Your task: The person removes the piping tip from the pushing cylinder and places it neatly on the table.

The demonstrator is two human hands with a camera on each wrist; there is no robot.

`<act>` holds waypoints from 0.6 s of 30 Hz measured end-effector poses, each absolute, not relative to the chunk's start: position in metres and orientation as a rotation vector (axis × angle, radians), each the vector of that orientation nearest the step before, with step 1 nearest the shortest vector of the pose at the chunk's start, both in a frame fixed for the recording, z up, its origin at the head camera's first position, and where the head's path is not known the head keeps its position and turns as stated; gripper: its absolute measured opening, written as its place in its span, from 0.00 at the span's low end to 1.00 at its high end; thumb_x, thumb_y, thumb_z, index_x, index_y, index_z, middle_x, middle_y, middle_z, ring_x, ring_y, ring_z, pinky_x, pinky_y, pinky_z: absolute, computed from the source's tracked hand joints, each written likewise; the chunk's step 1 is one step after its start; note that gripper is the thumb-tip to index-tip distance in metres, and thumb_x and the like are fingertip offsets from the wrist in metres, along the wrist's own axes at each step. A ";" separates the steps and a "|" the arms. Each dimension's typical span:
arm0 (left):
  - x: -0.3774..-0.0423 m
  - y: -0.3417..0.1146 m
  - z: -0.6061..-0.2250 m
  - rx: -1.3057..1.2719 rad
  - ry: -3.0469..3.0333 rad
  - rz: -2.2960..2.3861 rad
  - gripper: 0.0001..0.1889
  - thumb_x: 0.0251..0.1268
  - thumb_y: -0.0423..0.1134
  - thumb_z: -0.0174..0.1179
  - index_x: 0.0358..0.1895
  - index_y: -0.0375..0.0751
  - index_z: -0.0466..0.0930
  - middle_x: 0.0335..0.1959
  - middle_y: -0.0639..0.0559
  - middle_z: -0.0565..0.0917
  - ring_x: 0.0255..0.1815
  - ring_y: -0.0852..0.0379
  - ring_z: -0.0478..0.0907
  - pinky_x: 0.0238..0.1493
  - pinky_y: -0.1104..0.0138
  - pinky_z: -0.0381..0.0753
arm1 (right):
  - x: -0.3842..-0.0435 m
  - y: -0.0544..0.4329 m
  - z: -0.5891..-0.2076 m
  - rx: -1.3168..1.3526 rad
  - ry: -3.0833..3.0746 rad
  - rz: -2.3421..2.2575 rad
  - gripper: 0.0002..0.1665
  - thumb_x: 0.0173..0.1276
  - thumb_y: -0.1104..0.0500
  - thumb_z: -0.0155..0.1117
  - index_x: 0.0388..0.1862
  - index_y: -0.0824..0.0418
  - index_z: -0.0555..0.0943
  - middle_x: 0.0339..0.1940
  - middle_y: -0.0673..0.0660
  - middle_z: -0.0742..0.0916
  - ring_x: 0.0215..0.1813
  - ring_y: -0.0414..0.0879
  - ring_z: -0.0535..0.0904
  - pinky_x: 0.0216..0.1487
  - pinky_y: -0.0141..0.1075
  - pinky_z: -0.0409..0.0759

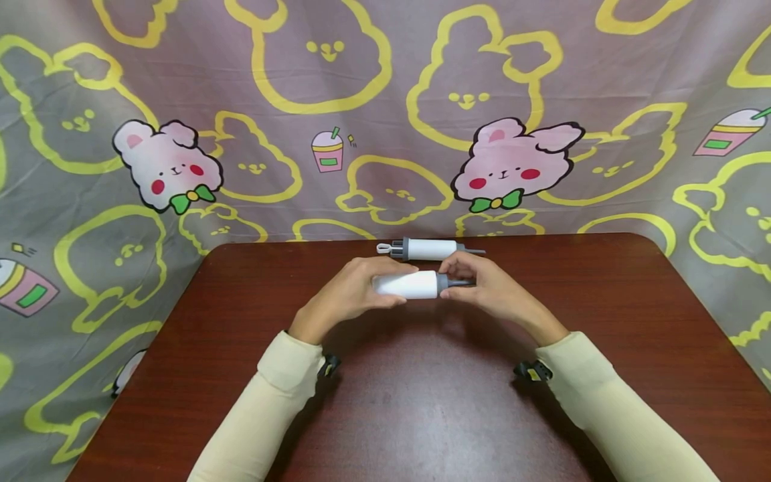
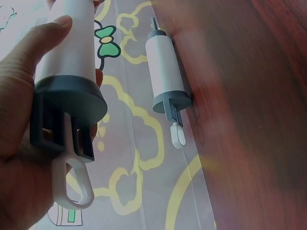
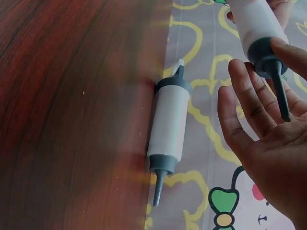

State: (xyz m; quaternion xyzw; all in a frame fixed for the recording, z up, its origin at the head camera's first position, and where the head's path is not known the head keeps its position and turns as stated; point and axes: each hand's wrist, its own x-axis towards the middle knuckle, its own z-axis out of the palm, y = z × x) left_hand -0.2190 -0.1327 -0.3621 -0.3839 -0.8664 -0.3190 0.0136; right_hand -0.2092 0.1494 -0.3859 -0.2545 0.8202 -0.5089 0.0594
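A white hand balloon pump (image 1: 415,285) with grey ends is held level above the table, its thin grey nozzle (image 3: 279,93) pointing right. My left hand (image 1: 343,288) grips the white barrel (image 2: 72,52), thumb along one side and fingers on the other. Past the grey end cap, the pump's white loop handle (image 2: 72,187) shows close to the left palm. With thumb and fingers, my right hand (image 1: 490,284) pinches the grey collar (image 3: 263,51) at the nozzle end; its other fingers are spread loosely. A second, matching pump (image 1: 430,250) lies just beyond, touched by neither hand.
The brown wooden table (image 1: 415,402) has its back edge right behind the second pump. A patterned cloth (image 1: 385,120) with rabbits and yellow outlines hangs behind the table and along both sides.
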 end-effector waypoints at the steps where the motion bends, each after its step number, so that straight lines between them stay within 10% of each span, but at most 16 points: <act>1: -0.219 -0.133 -0.362 -1.195 -2.699 -0.994 0.26 0.59 0.38 0.78 0.62 0.48 0.87 0.56 0.55 0.90 0.53 0.57 0.85 0.58 0.58 0.83 | -0.209 0.150 -0.386 -0.771 2.483 -1.541 0.18 0.67 0.65 0.75 0.52 0.62 0.79 0.47 0.59 0.89 0.48 0.48 0.84 0.49 0.34 0.82; 18: -0.219 -0.130 -0.364 -1.180 -2.715 -1.023 0.26 0.59 0.38 0.79 0.62 0.48 0.87 0.56 0.54 0.90 0.52 0.57 0.84 0.56 0.59 0.83 | -0.209 0.152 -0.387 -0.792 2.474 -1.561 0.17 0.67 0.63 0.76 0.52 0.62 0.80 0.44 0.59 0.88 0.45 0.49 0.83 0.49 0.34 0.81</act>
